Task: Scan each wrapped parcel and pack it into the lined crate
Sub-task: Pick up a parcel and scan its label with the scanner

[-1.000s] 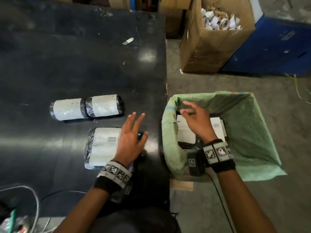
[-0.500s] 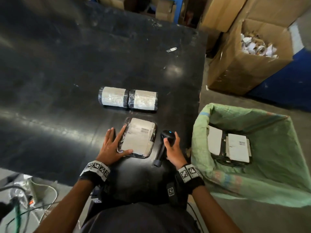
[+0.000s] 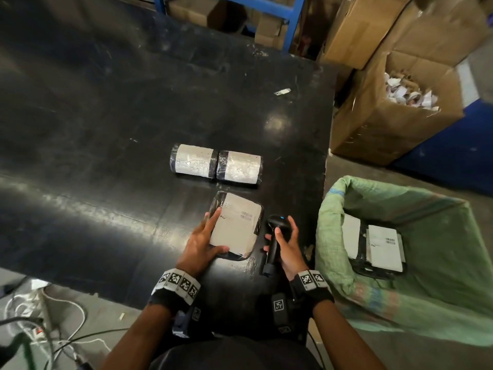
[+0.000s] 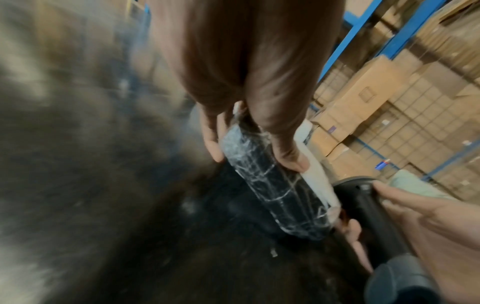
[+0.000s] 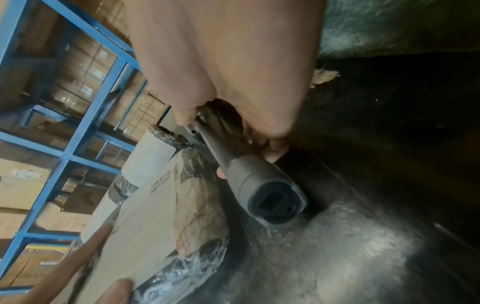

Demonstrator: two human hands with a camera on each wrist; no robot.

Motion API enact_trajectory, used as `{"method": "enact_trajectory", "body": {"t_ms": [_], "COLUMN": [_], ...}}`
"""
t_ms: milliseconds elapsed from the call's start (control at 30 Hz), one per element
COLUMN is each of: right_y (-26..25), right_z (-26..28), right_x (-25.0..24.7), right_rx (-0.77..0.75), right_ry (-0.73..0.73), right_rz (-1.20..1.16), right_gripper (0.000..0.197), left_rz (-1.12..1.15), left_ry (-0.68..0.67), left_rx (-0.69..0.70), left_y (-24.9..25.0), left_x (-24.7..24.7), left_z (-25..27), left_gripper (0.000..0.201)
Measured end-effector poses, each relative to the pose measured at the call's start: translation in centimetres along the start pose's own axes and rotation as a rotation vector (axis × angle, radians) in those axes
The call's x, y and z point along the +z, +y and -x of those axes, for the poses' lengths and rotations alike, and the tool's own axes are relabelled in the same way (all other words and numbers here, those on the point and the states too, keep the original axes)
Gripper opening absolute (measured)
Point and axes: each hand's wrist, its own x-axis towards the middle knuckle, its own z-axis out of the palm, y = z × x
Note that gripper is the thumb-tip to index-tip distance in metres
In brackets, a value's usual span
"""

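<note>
The black table (image 3: 106, 129) takes up most of the scene, with the green-lined crate (image 3: 440, 303) off its edge at three o'clock, two labelled parcels already lying inside. At twelve o'clock from the hands sit two rolled parcels (image 3: 216, 169), end to end and touching. Nearer in, the flat parcel (image 3: 236, 227) has its near edge tipped up, the left hand (image 3: 202, 243) gripping it, thumb on the label. The right hand (image 3: 286, 245) is wrapped round the scanner (image 3: 276, 231), just beside it. I'd say the trick now is tilting the barcode at the label's one o'clock corner toward the scanner's window, thumb kept clear.
</note>
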Motion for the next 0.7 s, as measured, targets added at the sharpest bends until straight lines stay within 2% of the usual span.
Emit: {"method": "enact_trajectory", "body": {"t_ms": [133,233,300,400,533,700], "right_y": [-1.2,-2.0,-2.5,-3.2,-5.7,-10.5], "right_z": [-0.2,-0.5,-0.6,-0.2,1.9,6.0], "right_x": [-0.7,-0.8,-0.9,-1.2,-1.9,-2.3], "right_rx": [0.072,0.084,0.057,0.018,-0.003,-0.153], "right_ry": [-0.002,0.020,0.036,0.057,0.043,-0.025], "right_rz": [-0.128,-0.119,-0.031,0.064,0.022,-0.013], "right_gripper": [0.054,0.048,0.045,0.045,0.044,0.043], "left_rz": [-0.061,-0.072,-0.033,0.043,0.099,0.127], "left_ry": [0.063,0.115,0.161,0.172,0.243,0.363], "left_rx": [-0.042,-0.179,-0.215,-0.173,-0.151,-0.097], "left_y": [3.1,5.5,6.0,5.8,6.7,8.9], "left_x": [0.6,1.4,1.9,2.5,3.2,3.8], "left_z": [-0.8,-1.5,-1.8,-1.8,-1.5,-0.7], "left_gripper": [0.111,0.097,0.082,0.070,0.071,0.072]}}
